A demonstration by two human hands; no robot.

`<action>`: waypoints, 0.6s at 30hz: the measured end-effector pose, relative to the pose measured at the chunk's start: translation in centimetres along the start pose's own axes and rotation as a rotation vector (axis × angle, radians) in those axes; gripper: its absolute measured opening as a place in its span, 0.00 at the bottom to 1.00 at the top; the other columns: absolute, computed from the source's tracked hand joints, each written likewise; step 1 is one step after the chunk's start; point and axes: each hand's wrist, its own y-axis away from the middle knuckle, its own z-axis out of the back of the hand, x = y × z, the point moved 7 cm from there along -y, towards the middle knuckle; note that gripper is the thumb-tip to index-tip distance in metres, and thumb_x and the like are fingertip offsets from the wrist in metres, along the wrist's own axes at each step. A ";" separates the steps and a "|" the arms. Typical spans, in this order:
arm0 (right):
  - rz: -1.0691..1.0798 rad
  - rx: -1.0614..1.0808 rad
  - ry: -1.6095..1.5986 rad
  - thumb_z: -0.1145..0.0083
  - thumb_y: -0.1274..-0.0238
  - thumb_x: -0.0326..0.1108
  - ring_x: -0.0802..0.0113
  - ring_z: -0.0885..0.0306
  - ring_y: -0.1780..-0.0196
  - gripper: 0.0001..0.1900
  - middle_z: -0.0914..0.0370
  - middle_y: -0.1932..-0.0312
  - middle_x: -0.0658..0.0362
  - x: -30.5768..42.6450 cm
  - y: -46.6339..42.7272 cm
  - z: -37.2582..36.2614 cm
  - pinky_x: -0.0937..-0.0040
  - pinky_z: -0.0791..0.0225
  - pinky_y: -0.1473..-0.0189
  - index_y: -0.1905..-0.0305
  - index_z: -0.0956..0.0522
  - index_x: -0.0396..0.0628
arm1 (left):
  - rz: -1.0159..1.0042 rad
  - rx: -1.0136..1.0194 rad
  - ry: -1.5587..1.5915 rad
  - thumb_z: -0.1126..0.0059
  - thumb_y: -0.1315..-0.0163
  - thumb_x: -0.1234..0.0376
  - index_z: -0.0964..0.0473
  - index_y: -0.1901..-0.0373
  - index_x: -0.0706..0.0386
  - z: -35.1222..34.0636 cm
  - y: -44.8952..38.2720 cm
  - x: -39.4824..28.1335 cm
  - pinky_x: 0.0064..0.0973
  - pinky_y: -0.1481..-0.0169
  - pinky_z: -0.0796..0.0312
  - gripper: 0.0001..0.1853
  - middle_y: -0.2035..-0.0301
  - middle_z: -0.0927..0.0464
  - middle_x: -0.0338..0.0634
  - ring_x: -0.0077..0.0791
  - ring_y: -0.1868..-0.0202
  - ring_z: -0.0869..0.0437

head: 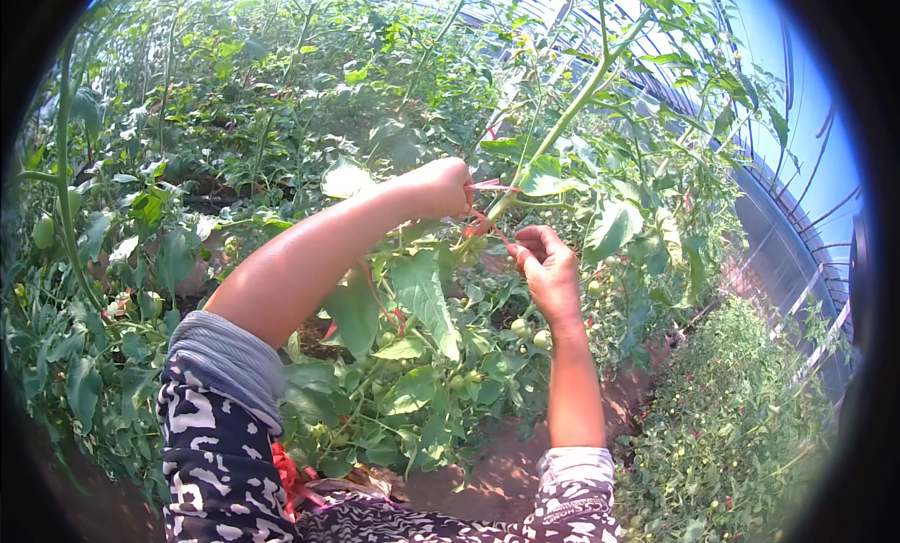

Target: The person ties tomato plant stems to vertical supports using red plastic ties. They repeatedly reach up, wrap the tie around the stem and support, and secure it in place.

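A thick tomato stem (562,124) slants up to the right in front of me. Red plastic tying tape (498,185) runs across the stem, with strands on both sides of it. My left hand (444,189) is closed on the tape just left of the stem. Lower and to the right, my right hand (545,265) pinches another strand between thumb and fingertips. Broad tomato leaves (425,297) hang below my hands, and green tomatoes (522,328) show near my right wrist. Leaves and fingers partly hide where the tape goes round the stem.
Dense tomato plants (211,107) fill the left and the far side. A bundle of red tape (287,476) hangs at my waist. Bare soil (492,465) lies below me. Low plants (724,416) grow at right, beside the curved greenhouse wall (787,262).
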 end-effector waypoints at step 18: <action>0.178 -0.511 -0.492 0.49 0.36 0.28 0.74 0.24 0.77 0.07 0.24 0.69 0.56 11.6 -11.5 9.6 0.80 0.32 0.80 0.57 0.26 0.37 | -0.096 -0.495 0.409 0.34 0.48 0.60 0.22 0.68 0.65 2.5 -1.9 -6.0 0.30 0.62 0.30 0.17 0.73 0.20 0.47 0.34 0.69 0.20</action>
